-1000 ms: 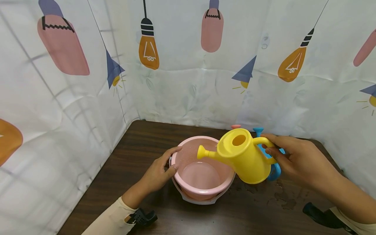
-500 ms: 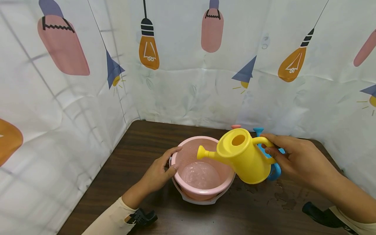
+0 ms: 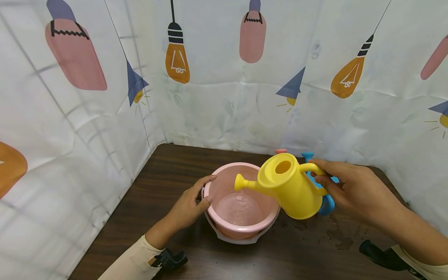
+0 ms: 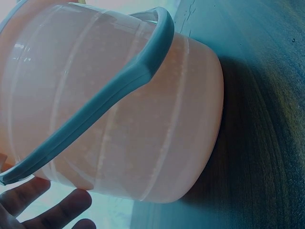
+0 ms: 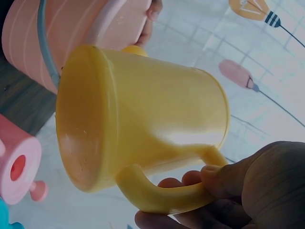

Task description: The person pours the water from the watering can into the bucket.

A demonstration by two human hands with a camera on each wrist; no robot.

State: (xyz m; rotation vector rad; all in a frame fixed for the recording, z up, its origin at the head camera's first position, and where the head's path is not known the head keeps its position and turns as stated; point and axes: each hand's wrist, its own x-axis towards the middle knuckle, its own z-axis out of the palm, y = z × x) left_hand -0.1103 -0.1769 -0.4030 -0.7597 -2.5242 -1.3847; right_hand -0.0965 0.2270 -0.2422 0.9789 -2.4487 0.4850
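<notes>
Over the pink bucket [image 3: 241,202], steadied by the left hand [image 3: 189,206], the right hand [image 3: 353,192] grips a tilted yellow watering can [image 3: 290,186].

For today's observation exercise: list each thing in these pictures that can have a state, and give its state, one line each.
Yellow watering can: lifted, tilted, spout over the bucket.
Pink bucket: upright on the table, water inside, handle down.
Right hand: grips the can's handle.
Left hand: rests on the bucket's rim.
Blue watering can: standing behind, mostly hidden.
Table: wet patches at right.
</notes>
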